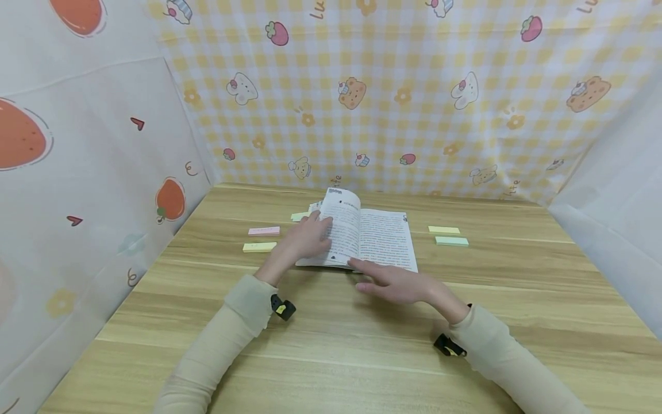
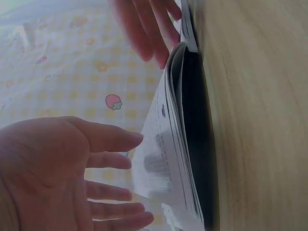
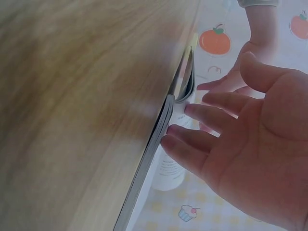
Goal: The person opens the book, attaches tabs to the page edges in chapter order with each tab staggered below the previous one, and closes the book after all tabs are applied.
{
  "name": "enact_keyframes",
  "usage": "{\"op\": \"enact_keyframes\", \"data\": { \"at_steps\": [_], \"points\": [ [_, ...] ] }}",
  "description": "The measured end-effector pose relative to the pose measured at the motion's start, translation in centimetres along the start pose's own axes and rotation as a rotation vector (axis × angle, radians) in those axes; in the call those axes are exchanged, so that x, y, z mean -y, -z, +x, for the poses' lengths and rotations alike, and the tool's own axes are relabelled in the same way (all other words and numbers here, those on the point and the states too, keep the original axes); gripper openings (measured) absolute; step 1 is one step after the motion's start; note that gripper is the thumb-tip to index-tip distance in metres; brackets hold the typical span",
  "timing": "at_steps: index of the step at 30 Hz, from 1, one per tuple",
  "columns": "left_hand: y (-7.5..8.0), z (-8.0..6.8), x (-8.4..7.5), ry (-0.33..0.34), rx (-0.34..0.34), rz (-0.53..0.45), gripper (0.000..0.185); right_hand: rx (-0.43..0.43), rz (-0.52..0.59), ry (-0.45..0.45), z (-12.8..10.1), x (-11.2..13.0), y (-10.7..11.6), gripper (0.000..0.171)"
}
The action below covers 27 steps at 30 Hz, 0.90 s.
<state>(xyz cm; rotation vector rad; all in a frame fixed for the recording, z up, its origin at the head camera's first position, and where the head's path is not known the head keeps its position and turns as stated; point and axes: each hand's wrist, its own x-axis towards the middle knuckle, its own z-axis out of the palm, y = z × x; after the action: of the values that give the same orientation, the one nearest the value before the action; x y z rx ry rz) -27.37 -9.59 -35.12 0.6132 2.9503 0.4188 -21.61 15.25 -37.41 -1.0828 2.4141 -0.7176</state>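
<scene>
Open book (image 1: 369, 238) lies flat mid-table on the wooden table (image 1: 331, 345), near the far edge, printed pages up. Left-side pages are arched up, not lying flat; the left wrist view shows that page stack (image 2: 168, 159) bowed off the cover.

Left hand (image 1: 305, 241): fingers straight and slightly spread, resting on the lifted left pages near the spine. No pinch, nothing curled round the paper. In the left wrist view the fingers (image 2: 108, 139) are extended toward the page face.

Right hand (image 1: 398, 283): flat, palm down, fingers relaxed and spread, index tip touching the book's near edge at the bottom of the right page. Right wrist view has the fingertips (image 3: 180, 144) against the page edge; no grip.

Sticky-note pads flank the book: pink pad (image 1: 264, 231) and yellow pad (image 1: 259, 247) to its left, two pale green pads (image 1: 447, 236) to its right, all apart from the book. Another pale pad (image 1: 299, 216) sits just beside the book's far left corner.
</scene>
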Motion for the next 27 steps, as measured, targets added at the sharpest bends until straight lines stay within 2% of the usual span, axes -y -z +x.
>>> {"op": "enact_keyframes", "data": {
  "at_steps": [7,11,18,27],
  "points": [
    [-0.8,0.2,0.4,-0.044,0.131,0.017,0.064,0.016,0.009,-0.008,0.0,0.1,0.0,0.066],
    [-1.1,0.1,0.5,-0.055,0.211,-0.007,0.066,0.019,0.006,-0.004,0.0,0.0,0.0,0.066],
    [-1.4,0.3,0.4,-0.078,0.229,0.014,0.066,0.018,-0.009,0.008,0.0,0.0,0.0,0.065],
    [-1.9,0.3,0.3,-0.018,0.305,0.055,0.067,0.037,-0.007,-0.010,0.0,-0.1,0.0,0.065]
  ]
}}
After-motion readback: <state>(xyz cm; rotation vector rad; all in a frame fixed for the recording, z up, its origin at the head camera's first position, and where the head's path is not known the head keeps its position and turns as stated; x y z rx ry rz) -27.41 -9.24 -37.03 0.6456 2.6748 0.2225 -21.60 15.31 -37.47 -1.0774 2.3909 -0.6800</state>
